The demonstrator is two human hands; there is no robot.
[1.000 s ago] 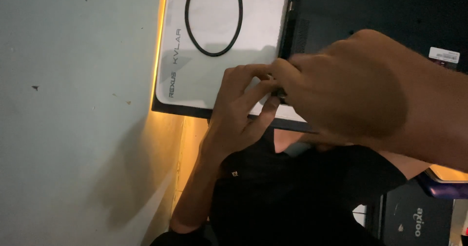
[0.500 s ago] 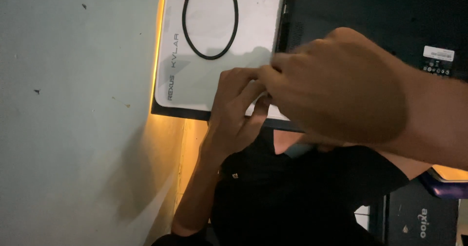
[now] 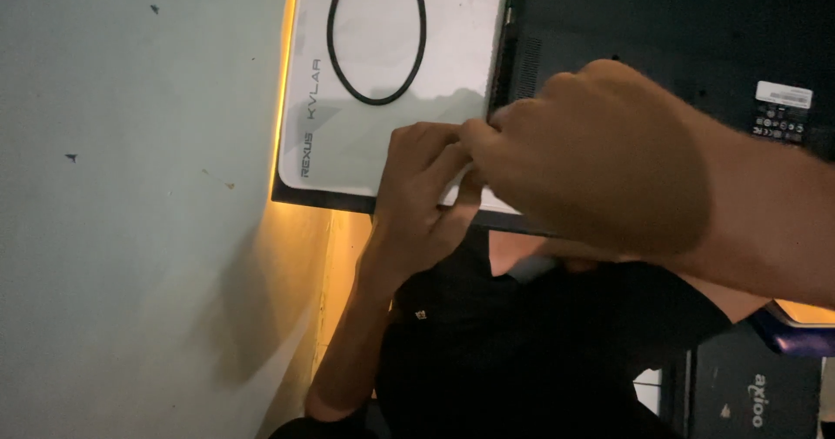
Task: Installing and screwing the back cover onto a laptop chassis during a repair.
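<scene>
Nearest the camera, the right hand (image 3: 600,156) comes in from the right, knuckles up, its fingers curled and bunched at the near left corner of a dark laptop base (image 3: 661,39). What they pinch, if anything, is hidden behind the hand. Just beyond and to the left, the left hand (image 3: 426,187) rises from below, fingers (image 3: 439,165) pressed together against the same corner, where the laptop base meets a white mat (image 3: 391,134).

The grip spot is blocked from view, so the main risk is judged to be a slip: a small part at that corner could drop into the dark lap below, or a forced edge could crack.

The laptop base lies flat on the table, underside up. Its long axis seems to run left to right, though its right end is out of view. A black ring (image 3: 376,34) of cord rests farther off on the mat.
</scene>
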